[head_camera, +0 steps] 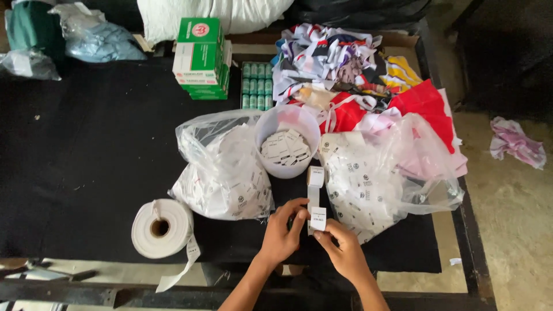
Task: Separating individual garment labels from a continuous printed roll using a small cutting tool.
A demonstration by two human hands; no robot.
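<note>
Your left hand (283, 230) and right hand (344, 249) pinch a white label strip (315, 198) at the bench's (86, 161) near edge, below the tub (286, 140); keep it taut and flat.

A narrow strip of small white printed labels (314, 198) is pinched between the left hand (282, 233) and the right hand (345, 250) at the near edge of the black table. Just beyond it, a white plastic tub (288, 140) holds loose white tags, flanked by two clear plastic bags stuffed with white labels (227, 173) (368, 184). A fat roll of white label tape (161, 228) lies to the left. Farther back stand stacked green-and-white cardboard boxes (201, 57)
</note>
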